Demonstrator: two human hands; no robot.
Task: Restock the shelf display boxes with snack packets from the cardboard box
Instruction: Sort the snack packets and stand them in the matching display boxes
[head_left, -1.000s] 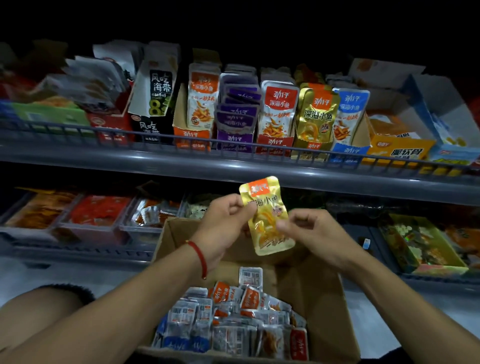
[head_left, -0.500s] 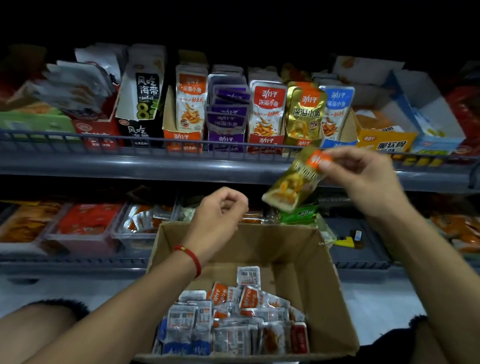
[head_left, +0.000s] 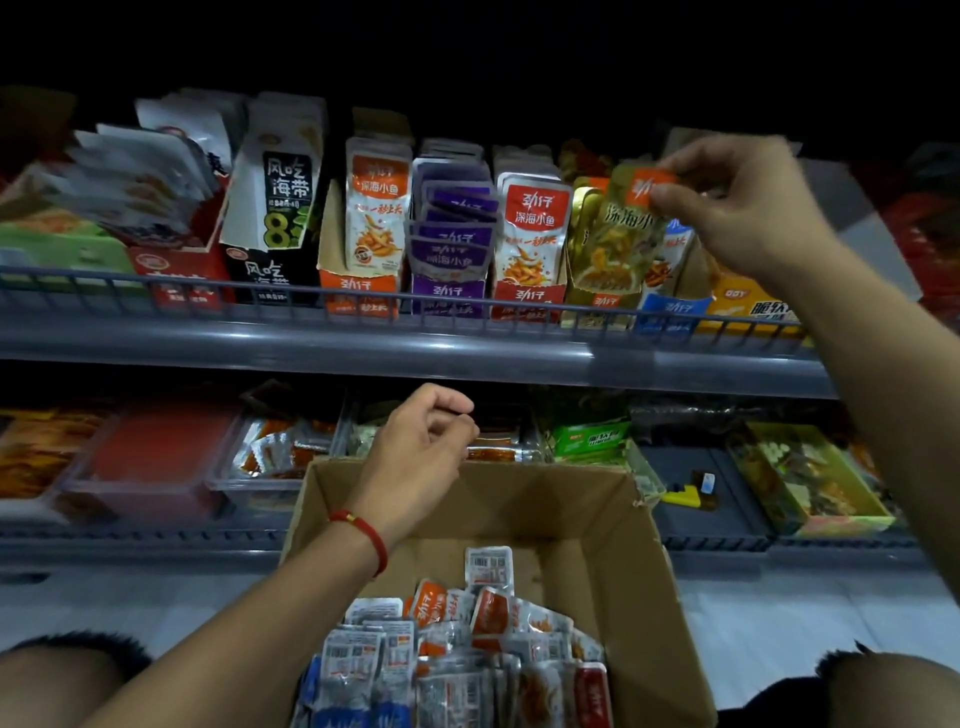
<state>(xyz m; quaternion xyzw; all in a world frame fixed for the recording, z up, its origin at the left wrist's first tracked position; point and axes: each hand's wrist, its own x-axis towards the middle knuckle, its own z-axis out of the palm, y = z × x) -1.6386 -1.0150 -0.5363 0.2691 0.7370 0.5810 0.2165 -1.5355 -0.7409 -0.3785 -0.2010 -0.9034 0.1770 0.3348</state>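
The right hand (head_left: 737, 208) pinches a gold snack packet (head_left: 621, 234) by its top edge, over the gold display box (head_left: 597, 306). The left hand (head_left: 415, 457), loosely curled and empty, hovers above the cardboard box (head_left: 644, 597).

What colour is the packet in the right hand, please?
Gold with an orange top label, pinched by the right hand: the packet, head view.

- The gold snack packet (head_left: 621, 234) hangs upright at the gold display box (head_left: 597, 304) on the top shelf.
- The brown cardboard box (head_left: 613, 545) sits open below, with many small packets (head_left: 457, 670) piled inside.
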